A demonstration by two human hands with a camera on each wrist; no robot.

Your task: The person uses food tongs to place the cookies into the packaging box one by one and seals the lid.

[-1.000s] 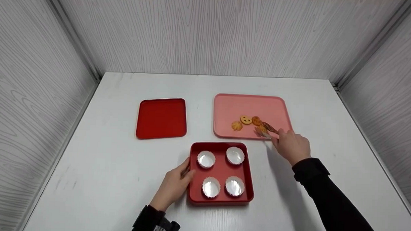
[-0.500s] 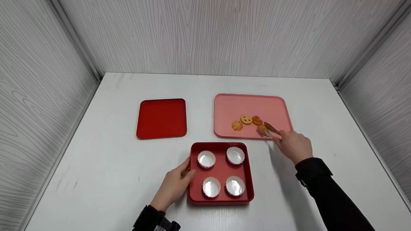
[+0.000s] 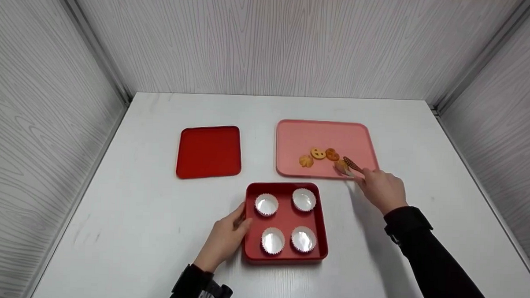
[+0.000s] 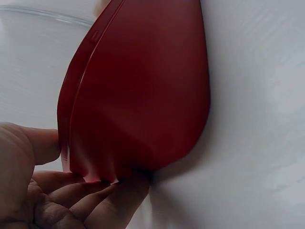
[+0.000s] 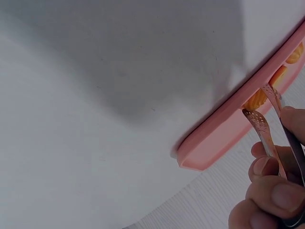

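My right hand [image 3: 383, 190] holds a pair of metal tongs [image 5: 261, 125] with perforated ends. Between those ends sits a golden shell-like cookie [image 5: 257, 99], near the front edge of the pink tray [image 3: 323, 133]. Left of it on that tray lie a brown pretzel-shaped cookie [image 3: 332, 154], a round cookie with holes [image 3: 318, 153] and a flower-shaped cookie [image 3: 306, 161]. My left hand [image 3: 224, 238] grips the left wall of a deep red box [image 3: 284, 224], thumb at the rim and fingers under the outside. Several white paper cups [image 3: 266, 204] stand inside the box.
A flat, square dark-red tray [image 3: 209, 152] lies at the left on the white table [image 3: 126, 214]. Wood-grain panels [image 3: 268, 47] enclose the table at the back and both sides.
My right hand and the tongs have shifted slightly right, and the golden cookie between the ends has moved a little away from the pretzel-shaped one. The left hand and box stay put.
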